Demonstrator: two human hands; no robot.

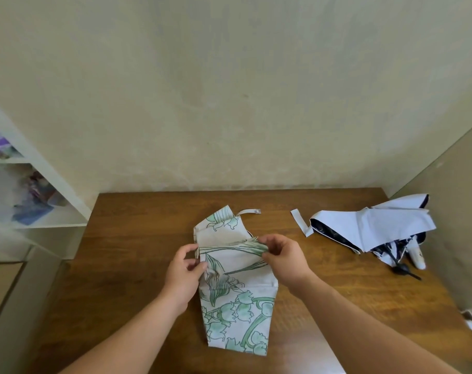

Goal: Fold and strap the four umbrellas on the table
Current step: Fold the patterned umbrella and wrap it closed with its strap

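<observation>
Head view: cream fabric umbrella with green floral print (237, 300) lies collapsed mid-table on brown wooden table (137, 238). Left hand (184, 276) pinches its left canopy edge; right hand (282, 256) pinches a fold on the right. White-and-navy umbrella (369, 228) lies unstrapped far right, well apart.

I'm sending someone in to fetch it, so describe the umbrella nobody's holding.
On the wooden table, look to the far right near the wall. The white umbrella lies there loose, its dark lining showing and strap undone. The other one is green-flowered.
</observation>
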